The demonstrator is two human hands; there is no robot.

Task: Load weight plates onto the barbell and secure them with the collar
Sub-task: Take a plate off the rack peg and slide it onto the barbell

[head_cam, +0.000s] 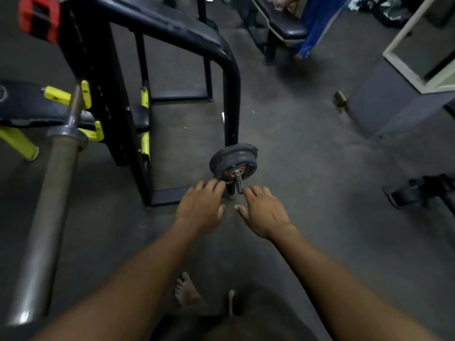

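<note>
The floor point(307, 134) is dark grey and dusty. A big black frame point(231, 77) stands on it. It has yellow hooks point(57, 94). A black bench point(283, 25) stands at the back. A mirror point(423, 43) with a pale frame leans on the right. The room is dim.

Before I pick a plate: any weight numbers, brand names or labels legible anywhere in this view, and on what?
No text can be read in this view.
Stack of weight plates: red centre ring on the front plate; any markings too blurred to read.
Bench pad: pale curved mark at the left edge, cut off, unreadable.
Red crate: no legible lettering.
Barbell sleeve: no markings visible.
</note>
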